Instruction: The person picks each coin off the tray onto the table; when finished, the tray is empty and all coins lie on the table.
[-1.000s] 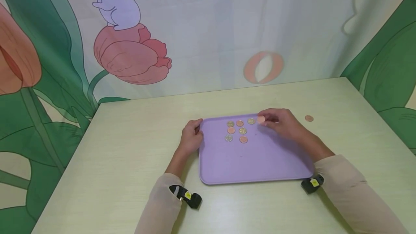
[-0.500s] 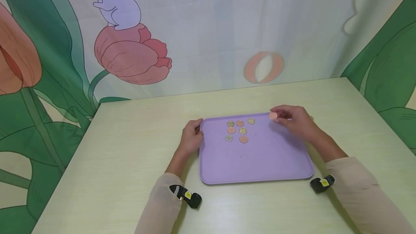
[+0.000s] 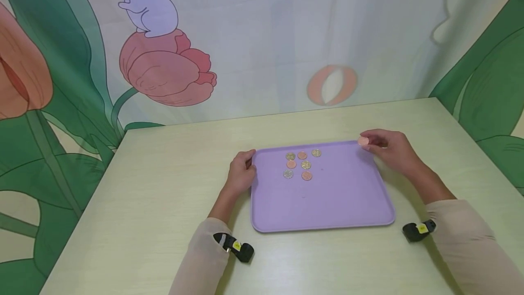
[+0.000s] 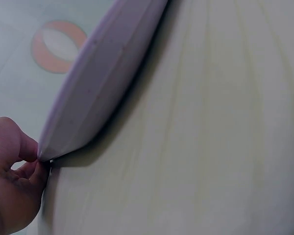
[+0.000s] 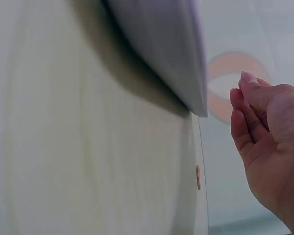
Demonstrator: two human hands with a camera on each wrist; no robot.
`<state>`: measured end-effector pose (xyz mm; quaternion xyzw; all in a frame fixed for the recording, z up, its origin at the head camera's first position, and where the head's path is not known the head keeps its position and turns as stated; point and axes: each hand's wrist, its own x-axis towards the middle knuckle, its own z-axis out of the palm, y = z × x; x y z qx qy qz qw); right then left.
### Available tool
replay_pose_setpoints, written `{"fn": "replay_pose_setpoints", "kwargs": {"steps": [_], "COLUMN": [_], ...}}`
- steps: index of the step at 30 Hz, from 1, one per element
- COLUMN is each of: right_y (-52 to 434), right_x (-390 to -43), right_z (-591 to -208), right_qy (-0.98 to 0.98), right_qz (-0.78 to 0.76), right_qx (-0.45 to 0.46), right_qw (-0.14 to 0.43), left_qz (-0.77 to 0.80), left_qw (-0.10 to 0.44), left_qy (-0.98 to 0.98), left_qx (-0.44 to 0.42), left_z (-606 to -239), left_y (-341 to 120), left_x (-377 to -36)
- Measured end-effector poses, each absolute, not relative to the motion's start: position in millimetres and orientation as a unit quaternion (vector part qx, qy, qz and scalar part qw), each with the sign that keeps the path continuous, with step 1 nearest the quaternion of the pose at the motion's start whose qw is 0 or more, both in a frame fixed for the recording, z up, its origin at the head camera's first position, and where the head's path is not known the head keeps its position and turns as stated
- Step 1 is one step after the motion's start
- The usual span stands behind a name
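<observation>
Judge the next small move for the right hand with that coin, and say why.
Probably lower the copper coin onto the table right of the tray: the right hand pinching it has drifted away from the coin cluster, toward a lone coin lying there.

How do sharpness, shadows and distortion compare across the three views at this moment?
Head view: even soft light, sharp focus; coins on the purple tray are distinct, with faint shadows under the right hand. Left wrist view: tilted, the tray edge looms soft and close, casting a dark shadow on the table. Right wrist view: likewise tilted and soft, a lone coin seen edge-on.
</observation>
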<state>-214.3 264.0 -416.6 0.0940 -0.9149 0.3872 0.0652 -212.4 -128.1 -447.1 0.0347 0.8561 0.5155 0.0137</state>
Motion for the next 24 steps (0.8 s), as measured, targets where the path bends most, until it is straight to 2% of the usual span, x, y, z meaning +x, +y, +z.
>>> {"fn": "replay_pose_setpoints", "kwargs": {"steps": [7,17,24], "right_y": [283.8,317.1,344.7], "right_x": [-214.0,-212.2,-212.1], "right_z": [-421.4,-426.9,-438.2], "right_qy": [-0.912,-0.922,-0.924], "right_qz": [0.391,0.375,0.369], "right_qx": [0.085,0.054,0.042], "right_qw": [0.088,0.073,0.093], "left_qz": [0.517,0.513,0.514], "left_qw": [0.012,0.014,0.015], "left_qy": [0.855,0.857,0.857], "left_qx": [0.038,0.04,0.04], "left_z": [-447.4,-447.3,-447.3], "left_y": [-127.9,-128.1,-128.4], "left_x": [-212.4,-212.3,-213.3]}}
